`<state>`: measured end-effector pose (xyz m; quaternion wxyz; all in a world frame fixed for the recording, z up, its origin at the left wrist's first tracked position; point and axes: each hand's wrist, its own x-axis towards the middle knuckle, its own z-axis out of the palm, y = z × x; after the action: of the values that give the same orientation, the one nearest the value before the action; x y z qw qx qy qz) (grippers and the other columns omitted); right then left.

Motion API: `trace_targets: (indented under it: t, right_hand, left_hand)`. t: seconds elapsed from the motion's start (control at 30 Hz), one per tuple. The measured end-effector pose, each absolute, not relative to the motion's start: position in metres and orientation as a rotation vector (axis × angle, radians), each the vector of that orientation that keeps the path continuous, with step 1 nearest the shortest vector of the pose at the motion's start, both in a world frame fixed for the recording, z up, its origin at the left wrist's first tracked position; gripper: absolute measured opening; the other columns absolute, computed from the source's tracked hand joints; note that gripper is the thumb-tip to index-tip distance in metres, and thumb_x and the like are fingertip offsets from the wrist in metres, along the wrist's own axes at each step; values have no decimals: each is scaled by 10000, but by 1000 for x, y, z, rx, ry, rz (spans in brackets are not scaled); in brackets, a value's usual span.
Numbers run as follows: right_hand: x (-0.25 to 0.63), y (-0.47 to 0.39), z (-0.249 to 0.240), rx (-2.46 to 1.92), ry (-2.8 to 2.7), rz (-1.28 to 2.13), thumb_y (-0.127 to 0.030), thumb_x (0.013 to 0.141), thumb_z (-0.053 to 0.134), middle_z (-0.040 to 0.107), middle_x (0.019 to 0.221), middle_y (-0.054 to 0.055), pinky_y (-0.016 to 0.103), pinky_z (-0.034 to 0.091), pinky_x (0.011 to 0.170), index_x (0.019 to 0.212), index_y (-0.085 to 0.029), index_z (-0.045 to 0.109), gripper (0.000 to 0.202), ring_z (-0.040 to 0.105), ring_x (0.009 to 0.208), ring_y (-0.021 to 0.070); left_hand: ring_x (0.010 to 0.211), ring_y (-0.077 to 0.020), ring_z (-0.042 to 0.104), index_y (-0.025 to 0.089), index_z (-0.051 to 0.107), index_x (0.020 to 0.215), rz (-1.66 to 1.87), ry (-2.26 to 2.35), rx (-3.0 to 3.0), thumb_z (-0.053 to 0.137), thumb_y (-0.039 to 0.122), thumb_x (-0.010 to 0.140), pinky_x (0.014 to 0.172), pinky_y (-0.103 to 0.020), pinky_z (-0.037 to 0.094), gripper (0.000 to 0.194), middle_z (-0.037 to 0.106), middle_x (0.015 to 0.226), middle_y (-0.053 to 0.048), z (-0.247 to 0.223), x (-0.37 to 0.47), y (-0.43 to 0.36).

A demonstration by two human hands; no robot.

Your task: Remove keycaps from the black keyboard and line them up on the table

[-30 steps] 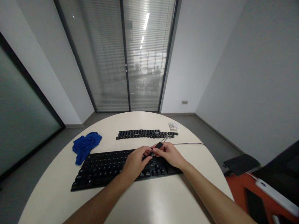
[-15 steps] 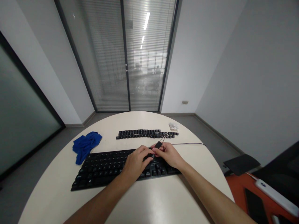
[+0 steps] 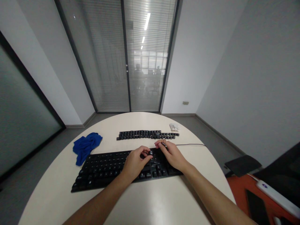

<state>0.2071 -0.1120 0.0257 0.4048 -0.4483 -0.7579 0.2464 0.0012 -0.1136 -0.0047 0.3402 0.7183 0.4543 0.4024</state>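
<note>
A black keyboard (image 3: pixel 100 168) lies slantwise on the table, and several of its keys on the right side look removed. My left hand (image 3: pixel 137 162) is over it, thumb and fingers pinching a small black keycap (image 3: pixel 150 152) just above the keys. My right hand (image 3: pixel 171 153) is curled above the keyboard's right part, closed round a keycap puller (image 3: pixel 165 145) with a dark handle, mostly hidden by the fingers. Beyond the keyboard, loose black keycaps (image 3: pixel 140 134) lie in rows.
A crumpled blue cloth (image 3: pixel 86 145) lies at the left of the round table (image 3: pixel 150 203). At the back right sits a small clear bag (image 3: pixel 174 127) with pale contents. The keyboard cable (image 3: pixel 192 144) runs right. A red chair seat (image 3: pixel 239 184) holds a white power strip (image 3: pixel 277 198).
My left hand has lifted slightly off the keys with the keycap between its fingers. My right hand has drawn away to the right, turning the puller into its fingers.
</note>
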Motion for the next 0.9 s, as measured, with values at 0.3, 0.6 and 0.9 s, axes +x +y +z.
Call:
trace_targets:
  t: [0.3,0.6,0.9]
  right_hand:
    - [200,-118,32,-1136,-2148,563,-326,967,533,743,954,36,283,474,792,1059,-226,685,204,673,841,190]
    - [202,-118,32,-1108,-2219,544,-240,879,642,758,949,25,254,460,776,1048,-210,724,190,670,817,170]
    - [203,-117,27,-1130,-2249,534,-222,845,639,742,866,17,235,444,700,1045,-206,732,221,634,723,149]
  left_hand:
    - [761,-177,679,206,671,937,1102,1171,1874,714,228,788,630,-246,530,156,731,867,-18,-4,-1,-113]
    - [767,-174,680,208,681,925,1057,1178,1910,728,231,794,692,-260,529,141,731,844,-6,-4,1,-113]
    - [818,-177,713,220,672,930,1025,1166,1895,694,184,807,679,-255,539,130,750,904,-8,-3,1,-115]
